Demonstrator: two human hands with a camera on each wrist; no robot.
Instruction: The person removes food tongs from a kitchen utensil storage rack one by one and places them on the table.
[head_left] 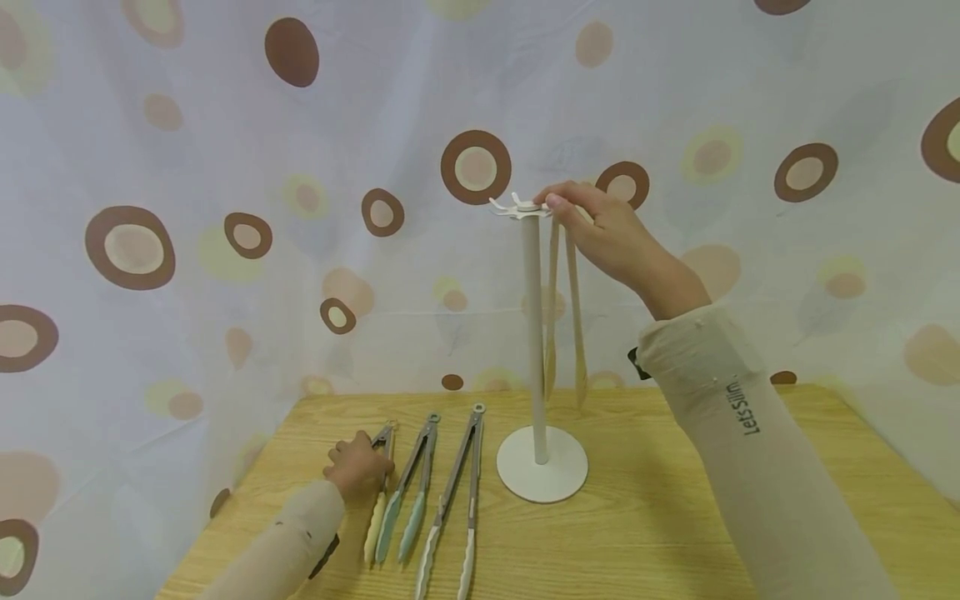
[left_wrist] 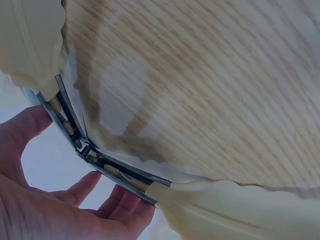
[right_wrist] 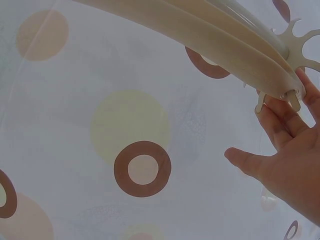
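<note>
My left hand (head_left: 358,467) grips the yellow tongs (head_left: 375,529) at the left of the row on the table. In the left wrist view, the thumb and fingers lie along the outside of the spread metal arms of those tongs. At the top of a white stand (head_left: 534,333) with hooks, my right hand (head_left: 611,233) touches a hook. A beige long-handled utensil (right_wrist: 250,62) hangs there by the hole in its end, with the right fingertips beside it and the thumb held apart. A second beige utensil (head_left: 552,333) hangs close by; their lower ends are narrow and pale.
Mint-green tongs (head_left: 411,500) and longer white-tipped tongs (head_left: 456,508) lie side by side on the wooden table (head_left: 660,517). The stand's round white base (head_left: 543,483) sits to their right. Behind everything hangs a patterned curtain (head_left: 225,350).
</note>
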